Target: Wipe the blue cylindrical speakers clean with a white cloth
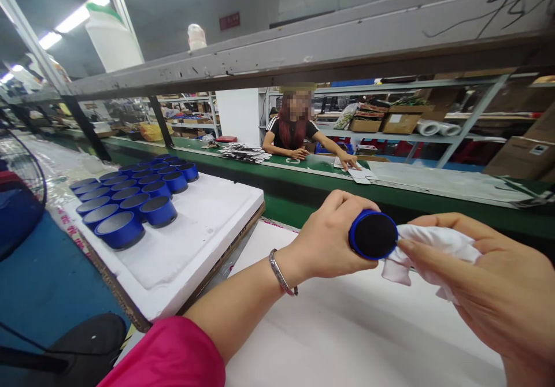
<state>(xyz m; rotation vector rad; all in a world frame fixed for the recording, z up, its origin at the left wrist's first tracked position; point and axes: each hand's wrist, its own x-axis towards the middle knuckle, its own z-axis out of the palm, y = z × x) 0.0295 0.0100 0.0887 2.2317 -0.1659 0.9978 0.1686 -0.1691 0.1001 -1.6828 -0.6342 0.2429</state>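
Observation:
My left hand (333, 237) is wrapped around a small round blue speaker (373, 234), its black circular face turned toward me. A crumpled white cloth (437, 242) is pinched in my right hand (485, 277), against the right side of the speaker's rim. Both hands are above a white work surface (359, 329). To the left, several similar blue speakers (119, 229) stand in rows on a white foam board (195, 248), grey or dark mesh faces up.
A green conveyor belt (286, 196) runs across behind the board. Beyond it a person (292, 127) handles white flat pieces (359, 173). An overhead shelf (303, 46) crosses above, carrying a white jug (113, 40). A black fan base (82, 349) stands on the floor at lower left.

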